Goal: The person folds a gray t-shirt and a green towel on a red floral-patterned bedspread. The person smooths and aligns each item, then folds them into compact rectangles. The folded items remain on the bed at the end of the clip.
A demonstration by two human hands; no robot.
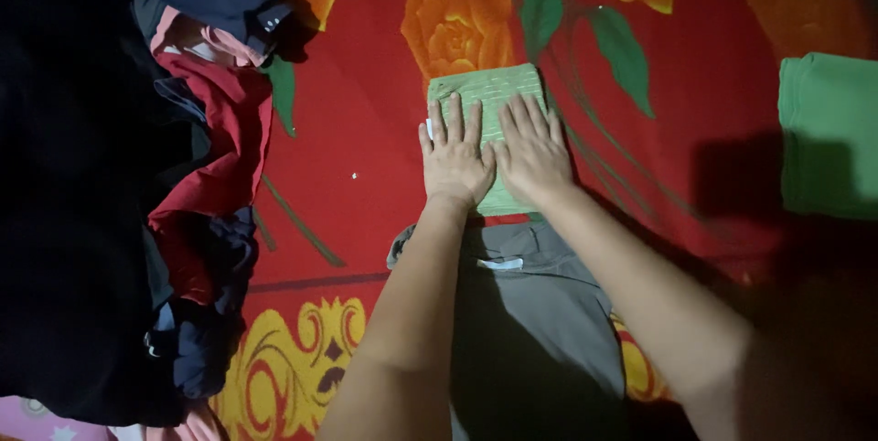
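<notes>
A small folded light green striped cloth (485,86) lies on a red blanket (375,130) with orange flower print. My left hand (453,159) and my right hand (530,153) rest flat on it side by side, palms down, fingers spread and pointing away from me. Both hands press the cloth and grip nothing. Their thumbs touch near the middle. The lower part of the cloth is hidden under my hands.
A grey garment (535,313) lies just below the green cloth, between my forearms. A heap of dark, red and pink clothes (183,176) fills the left side. A folded bright green cloth (828,134) sits at the right edge.
</notes>
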